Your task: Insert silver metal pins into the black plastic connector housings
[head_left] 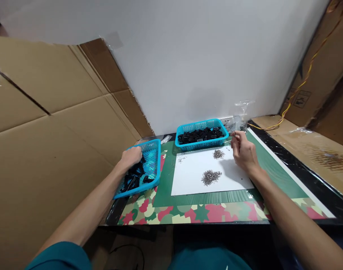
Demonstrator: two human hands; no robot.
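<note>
In the head view, the bare left hand (133,156) is lowered, knuckles up, into the blue plastic basket (159,163) at the table's left edge, over black pieces (133,179); its fingers are curled, any grip hidden. The bare right hand (244,152) is raised above the white sheet's (188,180) top right corner, forearm slanting in from lower right, fingertips pinched nearly shut on a small, indistinct dark item (235,133).
</note>
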